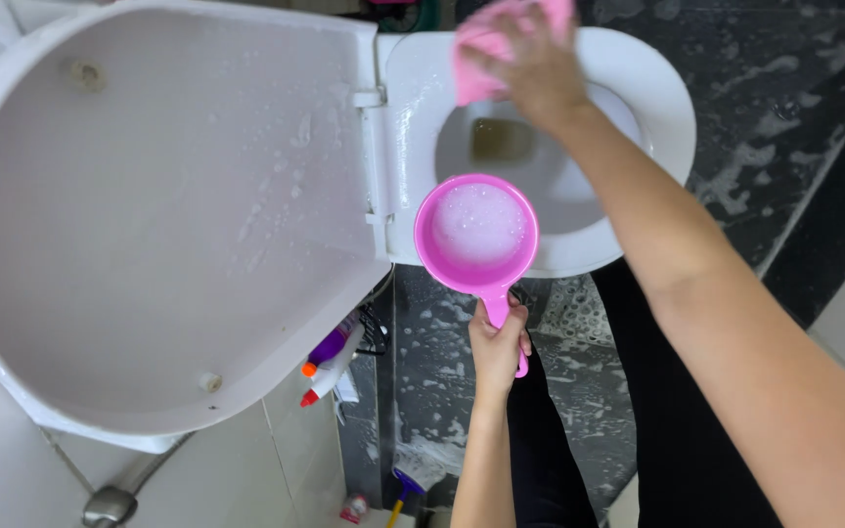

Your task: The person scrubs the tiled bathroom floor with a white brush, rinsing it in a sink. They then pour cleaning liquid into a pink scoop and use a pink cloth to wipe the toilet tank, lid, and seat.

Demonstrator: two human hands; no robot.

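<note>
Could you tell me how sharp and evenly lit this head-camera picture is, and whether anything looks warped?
Head view: soft, even light with no harsh glare; the right hand and pink cloth are motion-blurred, while the left hand and pink scoop look sharp; the wide lens bulges the raised toilet lid.

1. The left hand (499,344) gripped the handle of a pink scoop (477,238) filled with foamy water.
2. The right hand (532,61) pressed a pink cloth (481,49) against the white toilet seat (652,88).
3. The toilet lid (163,210) stood raised, flecked with suds.
4. Spray bottles (330,360) stood beside the toilet base.
</note>
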